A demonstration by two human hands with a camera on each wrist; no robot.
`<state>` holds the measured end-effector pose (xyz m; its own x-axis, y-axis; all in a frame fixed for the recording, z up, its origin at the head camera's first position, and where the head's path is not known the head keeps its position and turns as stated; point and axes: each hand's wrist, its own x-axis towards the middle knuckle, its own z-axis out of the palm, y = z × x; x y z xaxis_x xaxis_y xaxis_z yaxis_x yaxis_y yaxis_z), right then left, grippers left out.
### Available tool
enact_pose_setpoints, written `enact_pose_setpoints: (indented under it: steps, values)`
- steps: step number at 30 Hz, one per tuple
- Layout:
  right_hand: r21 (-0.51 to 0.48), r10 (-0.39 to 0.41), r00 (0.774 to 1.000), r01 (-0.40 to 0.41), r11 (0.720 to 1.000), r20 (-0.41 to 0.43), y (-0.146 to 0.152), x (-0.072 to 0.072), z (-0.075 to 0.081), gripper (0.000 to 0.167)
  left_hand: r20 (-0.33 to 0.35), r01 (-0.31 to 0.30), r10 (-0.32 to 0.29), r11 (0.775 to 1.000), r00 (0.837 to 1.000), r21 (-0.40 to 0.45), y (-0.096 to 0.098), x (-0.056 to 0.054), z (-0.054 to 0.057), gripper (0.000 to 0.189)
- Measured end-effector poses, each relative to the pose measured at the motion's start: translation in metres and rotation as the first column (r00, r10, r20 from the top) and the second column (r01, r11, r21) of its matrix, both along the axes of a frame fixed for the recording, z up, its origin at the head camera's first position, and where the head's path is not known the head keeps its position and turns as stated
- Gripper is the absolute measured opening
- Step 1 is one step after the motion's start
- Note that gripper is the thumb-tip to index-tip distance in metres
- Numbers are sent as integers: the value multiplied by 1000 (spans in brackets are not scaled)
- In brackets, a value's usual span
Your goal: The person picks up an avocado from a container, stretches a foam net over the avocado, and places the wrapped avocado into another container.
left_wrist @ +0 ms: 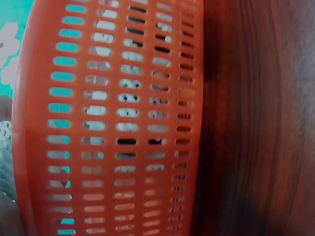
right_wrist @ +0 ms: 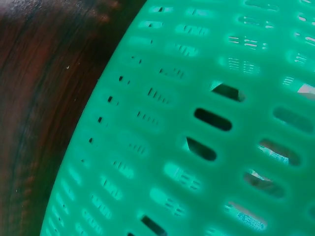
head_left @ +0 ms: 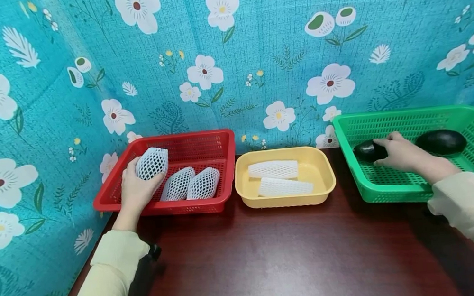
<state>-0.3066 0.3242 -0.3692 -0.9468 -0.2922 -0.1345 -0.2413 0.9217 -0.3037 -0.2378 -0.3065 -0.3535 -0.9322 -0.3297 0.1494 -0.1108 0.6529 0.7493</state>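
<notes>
My left hand grips a dark eggplant in a white foam net over the left part of the red basket. Two more net-covered eggplants lie inside that basket, side by side. In the left wrist view the basket wall hides most of the hand. At the right, my right hand holds a glossy dark eggplant by its right end, inside the green basket. Another bare eggplant lies to the right of this hand. The green wall fills much of the right wrist view.
Between the two baskets stands a yellow tray with two white foam net sleeves in it. All three containers sit on a dark reddish wood table. A blue flowered cloth hangs close behind them and along the left side.
</notes>
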Motion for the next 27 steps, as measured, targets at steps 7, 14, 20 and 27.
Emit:
enact_pose_setpoints:
  steps: [7, 14, 20, 27]
  values:
    - [-3, 25, 997, -25, 1000, -70, 0, 0, -2, 57, 81, -5, 8, 999, 997, -33, -8, -8, 2, 93]
    - [32, 46, 994, -43, 999, -103, 0, 1, -5, 59, 187, 20, -5, 997, 982, -78, -13, -15, 2, 95]
    - [34, 19, 996, -16, 999, -82, 1, 3, -5, 67, 258, 19, 4, 996, 966, -86, -14, -17, 4, 98]
    - [30, 1, 997, 2, 1000, -81, 3, 3, -5, 62, 332, 39, -10, 996, 943, -81, -18, -20, 8, 102]
